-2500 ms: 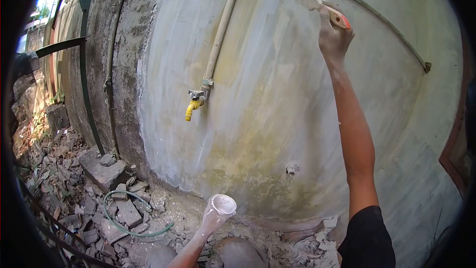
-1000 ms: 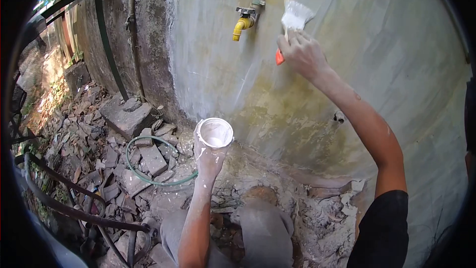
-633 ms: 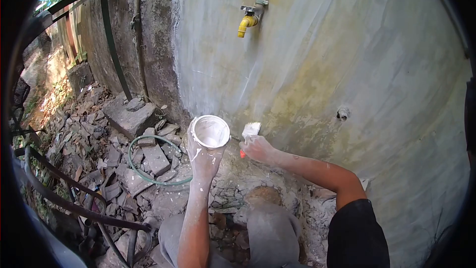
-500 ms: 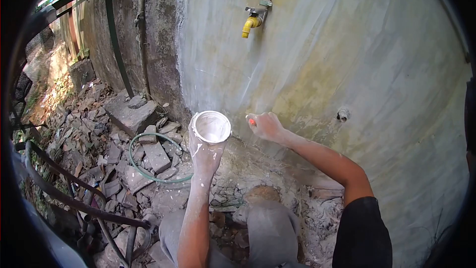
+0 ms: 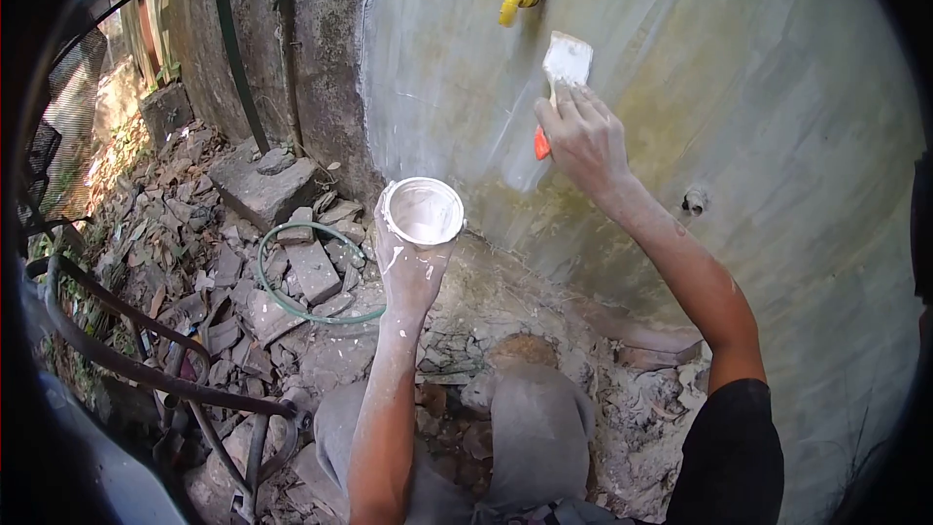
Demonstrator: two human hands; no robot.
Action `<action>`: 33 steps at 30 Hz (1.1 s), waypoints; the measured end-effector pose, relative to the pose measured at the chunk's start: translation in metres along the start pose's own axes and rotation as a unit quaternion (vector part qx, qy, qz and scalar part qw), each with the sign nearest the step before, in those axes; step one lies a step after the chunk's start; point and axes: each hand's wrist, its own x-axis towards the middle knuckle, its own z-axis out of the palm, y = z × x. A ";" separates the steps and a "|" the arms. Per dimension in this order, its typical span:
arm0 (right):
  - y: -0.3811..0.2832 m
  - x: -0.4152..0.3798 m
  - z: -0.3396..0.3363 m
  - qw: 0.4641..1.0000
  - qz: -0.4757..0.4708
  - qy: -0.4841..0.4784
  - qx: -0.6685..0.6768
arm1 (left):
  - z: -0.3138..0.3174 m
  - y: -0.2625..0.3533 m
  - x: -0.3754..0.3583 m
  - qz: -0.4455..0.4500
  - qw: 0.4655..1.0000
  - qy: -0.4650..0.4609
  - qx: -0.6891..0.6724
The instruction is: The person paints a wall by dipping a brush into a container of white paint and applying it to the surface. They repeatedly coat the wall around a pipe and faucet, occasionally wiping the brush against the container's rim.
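Observation:
My left hand (image 5: 406, 277) is wrapped round a small round tub (image 5: 425, 211) with white paint or paste inside, its mouth facing up. White spots mark the hand and forearm. In my right hand (image 5: 588, 141) is a flat brush (image 5: 568, 60), its broad end coated white and pointing up, with an orange handle end below the fingers. The brush is in front of the grey wall (image 5: 777, 136), below and right of the yellow tap (image 5: 518, 2). Whether its tip touches the wall I cannot tell.
A pipe stub (image 5: 695, 200) sticks out of the wall at the right. Broken bricks, a concrete block (image 5: 260, 185) and a green hose (image 5: 311, 317) lie on the ground at the left. Bent metal tubes (image 5: 146, 369) stand at the lower left.
My right hand has moved up and to the right, and the brush's white end now shows. The tub sits slightly higher in view, and the tap has shifted up and right as the view moved.

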 end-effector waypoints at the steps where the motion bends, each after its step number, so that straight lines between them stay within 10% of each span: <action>1: -0.016 -0.020 0.024 0.996 0.002 -0.084 -0.021 | -0.002 0.006 0.000 -0.011 1.000 0.006 -0.002; 5: -0.105 -0.125 0.111 0.990 -0.078 -0.117 -0.031 | -0.009 0.012 0.002 0.015 0.999 0.043 0.000; 9: -0.208 -0.212 0.159 0.925 -0.086 -0.357 0.097 | -0.017 0.019 0.000 0.019 0.999 0.039 0.000; 13: -0.209 -0.201 0.149 0.940 0.018 -0.241 0.243 | -0.025 0.015 0.003 0.032 0.999 0.038 0.023; 15: -0.182 -0.174 0.137 0.856 0.074 -0.404 0.314 | -0.031 0.016 0.001 0.021 0.999 0.044 0.006; 26: -0.063 -0.061 0.012 0.971 0.142 -0.120 0.147 | -0.044 0.003 0.012 0.000 0.999 0.039 0.030; 33: -0.159 -0.140 0.130 0.991 0.070 -0.096 0.068 | -0.048 0.001 0.007 0.006 0.999 0.031 0.023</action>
